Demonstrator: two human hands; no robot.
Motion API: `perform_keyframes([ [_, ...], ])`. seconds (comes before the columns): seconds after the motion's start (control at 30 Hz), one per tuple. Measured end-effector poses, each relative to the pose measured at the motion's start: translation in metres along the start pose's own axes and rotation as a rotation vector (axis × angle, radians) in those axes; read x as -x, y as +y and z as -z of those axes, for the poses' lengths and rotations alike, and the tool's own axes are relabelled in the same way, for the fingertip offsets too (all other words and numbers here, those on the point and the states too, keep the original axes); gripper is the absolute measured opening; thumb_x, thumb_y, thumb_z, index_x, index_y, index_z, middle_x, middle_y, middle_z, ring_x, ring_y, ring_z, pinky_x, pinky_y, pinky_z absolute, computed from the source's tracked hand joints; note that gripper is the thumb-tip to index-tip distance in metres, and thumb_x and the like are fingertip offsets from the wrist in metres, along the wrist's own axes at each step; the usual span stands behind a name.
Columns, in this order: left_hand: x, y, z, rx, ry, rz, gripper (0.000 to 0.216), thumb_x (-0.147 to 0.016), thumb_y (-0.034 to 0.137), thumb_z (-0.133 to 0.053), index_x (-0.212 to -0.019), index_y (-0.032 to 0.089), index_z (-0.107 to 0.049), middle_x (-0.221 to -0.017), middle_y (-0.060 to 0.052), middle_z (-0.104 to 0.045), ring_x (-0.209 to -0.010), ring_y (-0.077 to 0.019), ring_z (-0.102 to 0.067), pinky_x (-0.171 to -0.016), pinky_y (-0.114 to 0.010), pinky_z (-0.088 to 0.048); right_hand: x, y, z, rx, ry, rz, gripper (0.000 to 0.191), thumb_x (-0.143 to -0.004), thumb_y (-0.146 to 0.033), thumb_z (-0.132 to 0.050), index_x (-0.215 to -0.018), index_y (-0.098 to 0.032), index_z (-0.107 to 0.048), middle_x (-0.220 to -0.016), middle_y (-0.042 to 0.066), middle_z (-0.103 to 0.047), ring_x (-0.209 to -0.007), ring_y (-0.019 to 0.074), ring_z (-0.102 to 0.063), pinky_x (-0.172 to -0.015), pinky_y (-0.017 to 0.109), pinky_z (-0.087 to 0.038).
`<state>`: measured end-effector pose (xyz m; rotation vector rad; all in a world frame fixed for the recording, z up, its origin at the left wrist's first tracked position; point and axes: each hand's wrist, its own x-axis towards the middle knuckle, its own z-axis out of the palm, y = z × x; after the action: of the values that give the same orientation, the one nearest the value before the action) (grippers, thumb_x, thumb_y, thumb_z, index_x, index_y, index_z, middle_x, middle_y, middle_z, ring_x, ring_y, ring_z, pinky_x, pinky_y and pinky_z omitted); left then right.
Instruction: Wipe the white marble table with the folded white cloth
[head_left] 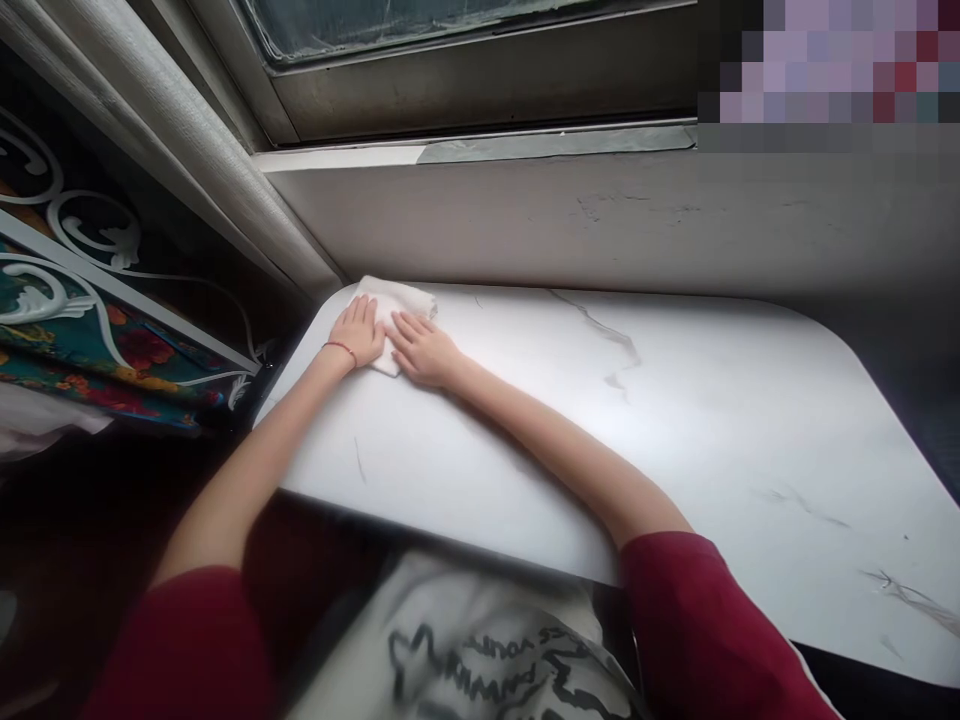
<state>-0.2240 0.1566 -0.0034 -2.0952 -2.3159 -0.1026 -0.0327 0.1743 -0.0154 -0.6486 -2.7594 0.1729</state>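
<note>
A folded white cloth lies flat near the far left corner of a white marble-patterned table. On the cloth's left part rests my left hand, its fingers stretched out and a thin red bracelet at the wrist. My right hand presses on the cloth's right part with fingers spread. The two hands are close together, and both palms face down. Part of the cloth is hidden beneath them.
Behind the table runs a pale wall below a window frame. At the left are a light curtain and a white scrolled metal bed frame with floral fabric. Printed cloth shows below the table's near edge.
</note>
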Motion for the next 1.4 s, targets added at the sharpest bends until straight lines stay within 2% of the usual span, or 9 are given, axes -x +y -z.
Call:
perform_keyframes([
  [0.2,-0.041,0.049,0.000,-0.025,-0.027,0.050,0.067,-0.100,0.029,-0.026,-0.158,-0.004,-0.024,-0.168,-0.020,-0.020,-0.157,-0.0303,-0.016,-0.127,-0.045,-0.013,0.005,0.044,0.004,0.053,0.005,-0.133,0.056,-0.105,-0.027,-0.032,-0.156,-0.005,-0.037,-0.165,0.020,-0.029,-0.154,0.0327,-0.027,-0.125,0.049,-0.020],
  [0.33,-0.035,0.056,-0.003,-0.043,0.012,0.051,0.066,-0.101,0.030,-0.025,-0.159,0.000,-0.023,-0.169,-0.017,-0.019,-0.157,-0.0273,-0.015,-0.127,-0.044,-0.013,0.009,0.048,0.009,0.052,-0.010,-0.132,0.053,-0.103,-0.021,-0.032,-0.153,-0.006,-0.043,-0.164,0.019,-0.033,-0.152,0.0308,-0.029,-0.124,0.046,-0.021],
  [0.5,-0.009,0.064,0.005,-0.090,-0.031,0.018,0.065,-0.101,0.031,-0.026,-0.159,0.000,-0.025,-0.168,-0.019,-0.021,-0.157,-0.0295,-0.017,-0.126,-0.044,-0.015,0.020,0.023,0.019,0.120,-0.005,-0.129,0.052,-0.099,-0.019,-0.038,-0.147,-0.001,-0.047,-0.156,0.026,-0.042,-0.142,0.0366,-0.039,-0.116,0.050,-0.029],
  [0.63,0.034,0.077,0.011,-0.148,-0.049,-0.060,0.064,-0.101,0.029,-0.027,-0.158,-0.001,-0.026,-0.168,-0.020,-0.022,-0.156,-0.0308,-0.020,-0.125,-0.044,-0.019,0.049,-0.026,0.027,0.189,-0.086,-0.198,0.050,-0.098,-0.017,-0.040,-0.143,0.004,-0.049,-0.148,0.035,-0.047,-0.132,0.0411,-0.050,-0.107,0.055,-0.039],
  [0.73,0.084,0.083,0.009,-0.164,-0.037,-0.173,0.063,-0.101,0.029,-0.028,-0.156,-0.001,-0.031,-0.166,-0.020,-0.026,-0.156,-0.0307,-0.022,-0.125,-0.044,-0.020,0.085,-0.079,0.026,0.288,-0.098,-0.238,0.051,-0.099,-0.010,-0.032,-0.145,0.007,-0.046,-0.145,0.038,-0.049,-0.132,0.0414,-0.054,-0.105,0.057,-0.042],
  [0.87,0.158,0.086,0.004,-0.116,0.059,-0.267,0.060,-0.103,0.031,-0.027,-0.155,0.003,-0.035,-0.164,-0.019,-0.031,-0.154,-0.0303,-0.027,-0.124,-0.046,-0.025,0.132,-0.142,0.026,0.370,-0.126,-0.205,0.053,-0.099,-0.018,-0.042,-0.143,0.011,-0.047,-0.140,0.038,-0.053,-0.132,0.0436,-0.055,-0.104,0.057,-0.046],
  [1.07,0.225,0.091,0.004,-0.026,0.196,-0.152,0.058,-0.106,0.035,-0.026,-0.155,0.005,-0.036,-0.162,-0.021,-0.035,-0.153,-0.0315,-0.030,-0.122,-0.051,-0.031,0.154,-0.166,0.044,0.363,-0.212,0.019,0.058,-0.101,-0.027,-0.045,-0.141,0.015,-0.045,-0.137,0.040,-0.055,-0.131,0.0425,-0.058,-0.103,0.056,-0.049],
  [1.23,0.215,0.101,-0.001,-0.007,0.193,-0.028,0.060,-0.105,0.035,-0.025,-0.153,0.003,-0.038,-0.162,-0.024,-0.034,-0.153,-0.0339,-0.030,-0.122,-0.052,-0.029,0.142,-0.149,0.048,0.321,-0.187,0.011,0.066,-0.101,-0.036,-0.048,-0.139,0.018,-0.045,-0.135,0.044,-0.053,-0.131,0.0442,-0.057,-0.103,0.057,-0.048],
  [1.4,0.148,0.116,0.000,-0.036,0.053,0.059,0.062,-0.101,0.030,-0.027,-0.156,0.001,-0.033,-0.165,-0.024,-0.027,-0.154,-0.0339,-0.025,-0.123,-0.052,-0.023,0.112,-0.096,0.047,0.266,-0.199,-0.127,0.055,-0.100,-0.029,-0.047,-0.138,0.010,-0.050,-0.139,0.039,-0.053,-0.129,0.0416,-0.059,-0.100,0.056,-0.048],
])
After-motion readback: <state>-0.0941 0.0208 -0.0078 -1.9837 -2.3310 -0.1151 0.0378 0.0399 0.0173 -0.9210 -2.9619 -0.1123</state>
